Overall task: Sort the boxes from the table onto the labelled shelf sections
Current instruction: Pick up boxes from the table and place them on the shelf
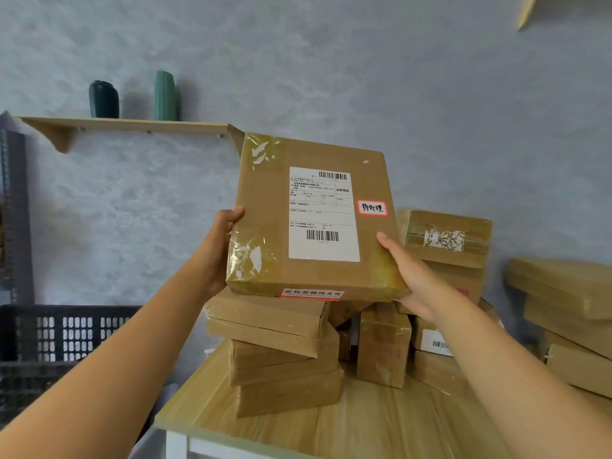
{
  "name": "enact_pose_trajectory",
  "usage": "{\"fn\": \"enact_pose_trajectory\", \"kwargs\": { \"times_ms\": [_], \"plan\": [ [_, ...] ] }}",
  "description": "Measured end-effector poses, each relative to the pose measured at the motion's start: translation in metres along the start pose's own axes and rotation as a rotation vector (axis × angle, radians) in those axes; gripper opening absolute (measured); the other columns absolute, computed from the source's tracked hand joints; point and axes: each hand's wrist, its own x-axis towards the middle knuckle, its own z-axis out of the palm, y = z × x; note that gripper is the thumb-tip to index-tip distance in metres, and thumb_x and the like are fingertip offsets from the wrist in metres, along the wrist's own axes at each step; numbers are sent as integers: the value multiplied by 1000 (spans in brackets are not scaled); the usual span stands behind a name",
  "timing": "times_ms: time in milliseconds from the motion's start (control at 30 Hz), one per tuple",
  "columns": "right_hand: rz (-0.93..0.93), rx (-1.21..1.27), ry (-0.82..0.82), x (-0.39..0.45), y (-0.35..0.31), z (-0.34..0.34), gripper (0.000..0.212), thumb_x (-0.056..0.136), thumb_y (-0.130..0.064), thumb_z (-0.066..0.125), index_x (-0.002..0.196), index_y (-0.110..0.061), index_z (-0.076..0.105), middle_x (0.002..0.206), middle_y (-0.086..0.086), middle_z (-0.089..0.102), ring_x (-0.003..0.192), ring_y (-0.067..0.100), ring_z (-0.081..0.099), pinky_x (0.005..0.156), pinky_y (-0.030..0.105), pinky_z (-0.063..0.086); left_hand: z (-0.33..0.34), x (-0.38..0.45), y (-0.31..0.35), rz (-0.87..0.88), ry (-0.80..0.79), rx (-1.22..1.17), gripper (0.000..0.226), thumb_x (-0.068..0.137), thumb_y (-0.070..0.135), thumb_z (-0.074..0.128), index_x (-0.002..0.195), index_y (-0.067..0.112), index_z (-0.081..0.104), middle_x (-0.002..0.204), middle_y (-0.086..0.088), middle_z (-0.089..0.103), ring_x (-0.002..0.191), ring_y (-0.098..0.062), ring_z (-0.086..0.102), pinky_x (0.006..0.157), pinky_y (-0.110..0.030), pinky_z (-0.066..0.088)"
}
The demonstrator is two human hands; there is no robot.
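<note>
- Both hands, left hand (221, 246) and right hand (412, 279), clasp one flat brown cardboard box (314, 217) above the wooden counter (364, 422).
- Step seems to be label reading; next, carrying it to its matching shelf section, unseen here.

Taped box (314, 220) in left hand (218, 250) and right hand (414, 283), above table (364, 422).

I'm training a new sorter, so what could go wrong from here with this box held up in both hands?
The box is pinched by its side edges between the left hand and right hand; glossy tape at the corners might let it slip. Dropped, it could topple the uneven stack below on the table.
</note>
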Motion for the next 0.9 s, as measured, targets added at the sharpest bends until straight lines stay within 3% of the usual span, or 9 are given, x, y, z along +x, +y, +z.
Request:
{"fn": "enact_pose_trajectory", "kwargs": {
  "times_ms": [100, 167, 300, 433, 667, 800, 900],
  "plan": [
    [-17, 23, 13, 2, 0, -5, 53, 88, -57, 62, 133, -29, 56, 116, -2, 74, 107, 21, 70, 93, 43, 55, 3, -4, 2, -44, -36, 104, 49, 99, 52, 34, 114, 17, 65, 96, -5, 76, 84, -21, 74, 71, -32, 58],
    [-30, 15, 12, 3, 3, -9, 59, 83, -59, 66, 135, -31, 55, 117, -4, 73, 108, 20, 70, 94, 43, 54, 5, -5, 4, -69, -43, 156, 50, 99, 52, 32, 113, 17, 66, 98, -5, 77, 85, -21, 75, 76, -35, 55],
    [-68, 42, -31, 0, 9, -15, 80, 69, -51, 77, 139, -25, 49, 121, 0, 72, 106, 21, 71, 83, 41, 58, 15, -6, 1, -81, 33, 224, 48, 96, 53, 46, 121, 15, 64, 97, -6, 77, 81, -21, 74, 80, -38, 53],
    [-79, 79, -17, -10, 19, -23, 81, 64, -46, 77, 137, -25, 48, 119, 1, 72, 102, 20, 73, 77, 39, 59, 28, -11, -15, -83, 75, 172, 42, 94, 51, 54, 116, 17, 65, 96, -5, 77, 79, -21, 75, 77, -37, 54],
    [-66, 90, 93, -44, 63, -53, 79, 61, -60, 76, 132, -33, 57, 112, -9, 75, 104, 16, 72, 99, 46, 53, 55, -30, -66, -137, 102, 83, 50, 88, 53, 62, 120, 15, 67, 109, -11, 75, 93, -28, 73, 89, -42, 54],
    [-50, 123, 211, -85, 99, -63, 60, 72, -57, 75, 123, -30, 61, 96, -27, 73, 102, 7, 70, 103, 42, 50, 73, -51, -102, -215, 54, 83, 44, 93, 49, 56, 119, 16, 68, 109, -10, 75, 95, -27, 73, 96, -45, 50],
    [3, 152, 282, -126, 129, -69, 83, 55, -66, 83, 127, -30, 63, 117, -9, 73, 112, 15, 68, 108, 45, 46, 82, -78, -125, -278, 11, 72, 40, 95, 46, 54, 118, 16, 68, 106, -8, 76, 92, -24, 74, 91, -42, 52]
  ]
}}
